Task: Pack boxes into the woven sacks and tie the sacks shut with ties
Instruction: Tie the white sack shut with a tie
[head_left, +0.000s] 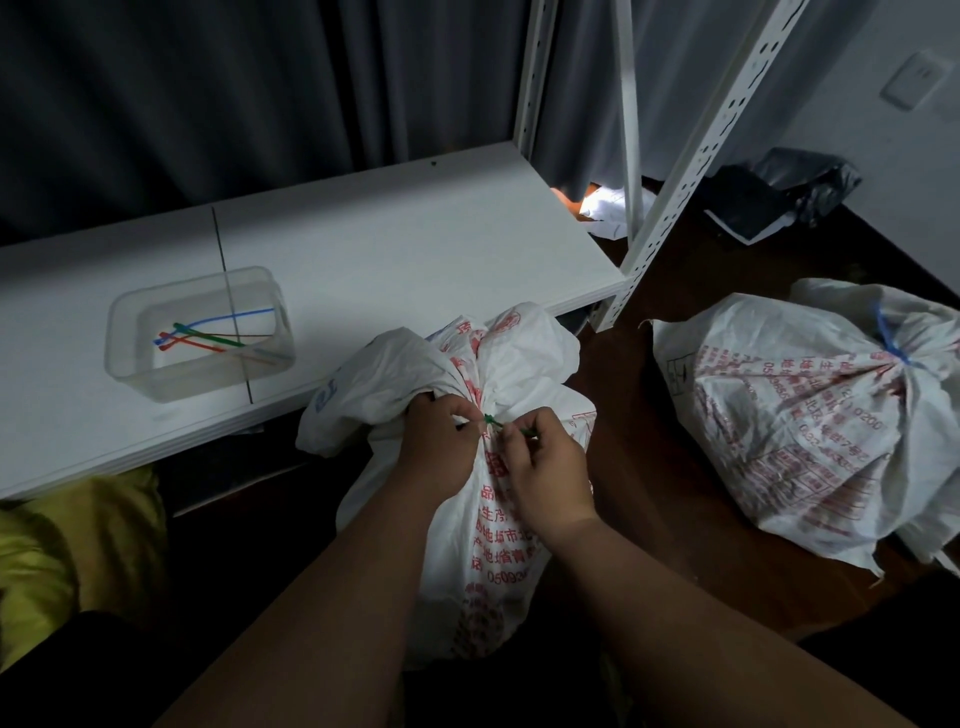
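- White woven sack with red printed lettering (498, 519): stands upright on the dark floor (649, 467) in front of the person, just beside the front edge of the shelf; its neck is gathered into a bunch, with the loose mouth fanning out above the gather.
- Thin green plastic tie (493, 422): wrapped at the gathered neck of this sack, its free end running toward the right hand.
- Left hand (441, 447): fingers curled, gripping the bunched neck of the sack, thumb and forefinger pinching at the head of the green tie.
- Right hand (545, 467): fingers curled, pinching the tail of the green tie just beside the left hand.
- Second white woven sack with red lettering (810, 431): lies on the floor to the right, well apart from the first; full and bulging.
- Blue plastic tie (889, 338): cinched round the neck of the second sack.
- White flat board shelf of a white perforated-metal rack (363, 249): runs across the left and centre of the view.
- Clear rectangular plastic tub (200, 332): sits on the shelf toward its left front.
- Loose coloured ties, blue, green and red (218, 335): lie inside the tub.
- Dark grey curtain (208, 93): hangs behind the shelf.
- Black plastic bag (795, 182): lies on the floor at the far right, near the wall.
- Yellow cloth (67, 545): lies at the lower left, below the shelf edge.
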